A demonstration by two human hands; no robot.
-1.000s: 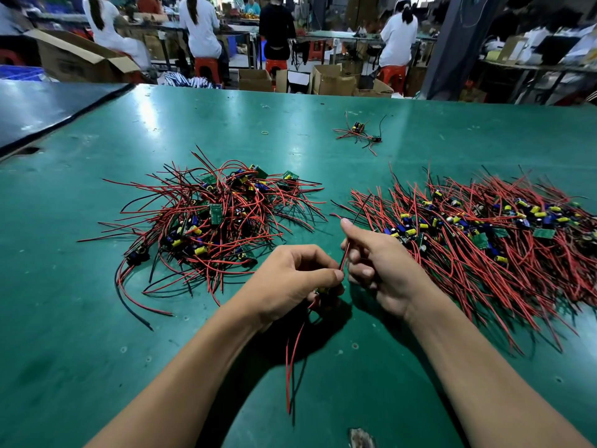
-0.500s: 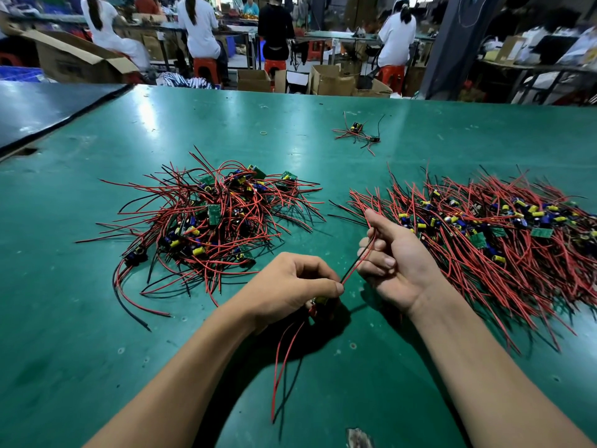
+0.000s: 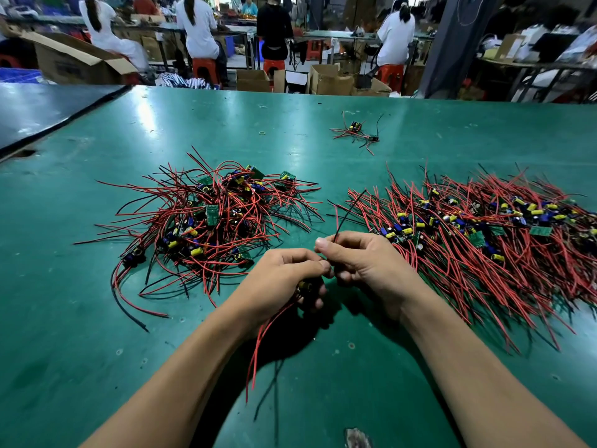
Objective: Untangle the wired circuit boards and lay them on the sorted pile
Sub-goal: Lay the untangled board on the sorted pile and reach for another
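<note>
A tangled heap of wired circuit boards (image 3: 210,221) with red and black leads lies left of centre on the green table (image 3: 64,334). To the right spreads the sorted pile (image 3: 484,240), its red wires lying roughly parallel. My left hand (image 3: 281,282) grips one small circuit board (image 3: 305,285) with a yellow capacitor; its red wires (image 3: 258,350) hang down toward me. My right hand (image 3: 368,263), just beside the left, pinches a black wire (image 3: 347,211) of that board, which sticks up and away.
A single stray wired board (image 3: 355,132) lies farther back near the table's middle, and a small rubber band (image 3: 262,133) lies left of it. A dark table (image 3: 38,114) adjoins at the far left. Several people sit at benches beyond the far edge, among cardboard boxes (image 3: 326,80).
My right hand has come back in toward the left hand and now pinches a black wire instead of the red one it pulled out. The left hand stayed put.
</note>
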